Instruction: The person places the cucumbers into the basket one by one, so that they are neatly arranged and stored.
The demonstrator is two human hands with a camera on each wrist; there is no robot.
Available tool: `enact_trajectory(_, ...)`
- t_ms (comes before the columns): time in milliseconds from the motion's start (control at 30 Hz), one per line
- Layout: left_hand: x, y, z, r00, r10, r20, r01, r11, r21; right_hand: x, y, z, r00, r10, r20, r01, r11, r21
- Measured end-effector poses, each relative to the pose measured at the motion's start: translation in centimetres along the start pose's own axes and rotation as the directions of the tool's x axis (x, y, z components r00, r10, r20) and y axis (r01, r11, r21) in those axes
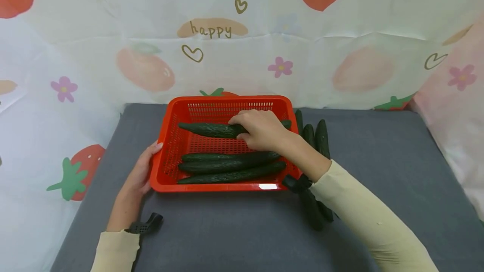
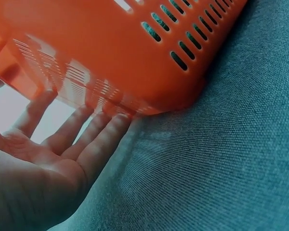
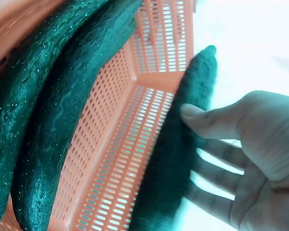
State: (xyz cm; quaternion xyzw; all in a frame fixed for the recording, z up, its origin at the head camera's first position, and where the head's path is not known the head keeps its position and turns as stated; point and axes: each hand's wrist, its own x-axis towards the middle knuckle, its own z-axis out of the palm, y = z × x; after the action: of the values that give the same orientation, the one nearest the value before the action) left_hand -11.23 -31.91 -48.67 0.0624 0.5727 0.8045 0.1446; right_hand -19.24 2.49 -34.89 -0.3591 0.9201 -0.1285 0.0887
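A red-orange plastic basket point(image 1: 223, 187) with slotted walls stands on the grey cloth. My right hand point(image 1: 261, 131) grips a dark green cucumber point(image 1: 206, 129) over the back half of the basket, thumb on one side and fingers on the other. In the right wrist view this cucumber point(image 3: 176, 149) slants above the slotted wall. Three more cucumbers point(image 1: 230, 165) lie side by side along the basket's front. My left hand point(image 1: 141, 169) holds the basket's left side, its thumb at the rim. The left wrist view shows its fingers point(image 2: 103, 144) against the outer wall.
Several more cucumbers point(image 1: 322, 137) lie on the grey cloth point(image 1: 378, 171) right of the basket, partly hidden beneath my right forearm. A white curtain point(image 1: 264, 20) printed with strawberries and flowers hangs right behind the table.
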Motion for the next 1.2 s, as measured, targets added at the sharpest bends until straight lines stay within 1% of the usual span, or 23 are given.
enact_trajectory(167,0.1,0.3,0.3,1.000,0.008,-0.013,-0.007,1.000,0.022,-0.2,0.2,-0.4,0.999,0.026,-0.041,-0.024,0.999,0.046)
enact_trajectory(300,-0.1,0.4,0.2,1.000,0.000,-0.017,0.001,1.000,0.019,-0.8,0.7,-0.6,0.998,0.060,-0.035,-0.058,0.997,0.044)
enact_trajectory(367,-0.1,0.5,0.1,1.000,0.000,-0.016,0.000,1.000,0.018,-1.3,1.0,-0.6,0.997,0.074,-0.031,-0.072,0.996,0.046)
enact_trajectory(500,-0.2,0.6,0.2,0.999,-0.013,-0.035,0.014,1.000,0.023,-2.4,1.5,-0.8,0.995,0.090,-0.033,-0.088,0.995,0.055)
enact_trajectory(633,-0.2,0.6,0.3,0.999,-0.029,-0.040,0.030,1.000,0.010,-3.5,2.0,-0.9,0.995,0.088,-0.042,-0.085,0.994,0.067)
enact_trajectory(767,-0.3,0.5,0.4,0.999,-0.024,-0.022,0.024,1.000,-0.012,-4.5,2.4,-0.9,0.994,0.086,-0.066,-0.081,0.994,0.076)
enact_trajectory(900,-0.3,0.4,0.3,1.000,-0.015,-0.011,0.015,1.000,-0.020,-5.5,2.8,-0.8,0.992,0.099,-0.080,-0.092,0.992,0.091)
enact_trajectory(1033,-0.2,0.3,0.3,1.000,-0.016,-0.022,0.016,1.000,-0.005,-6.5,3.1,-0.6,0.987,0.126,-0.103,-0.113,0.987,0.118)
enact_trajectory(1200,-0.2,0.2,0.1,0.999,-0.018,-0.026,0.018,1.000,0.010,-7.7,3.4,0.1,0.975,0.159,-0.157,-0.129,0.974,0.186)
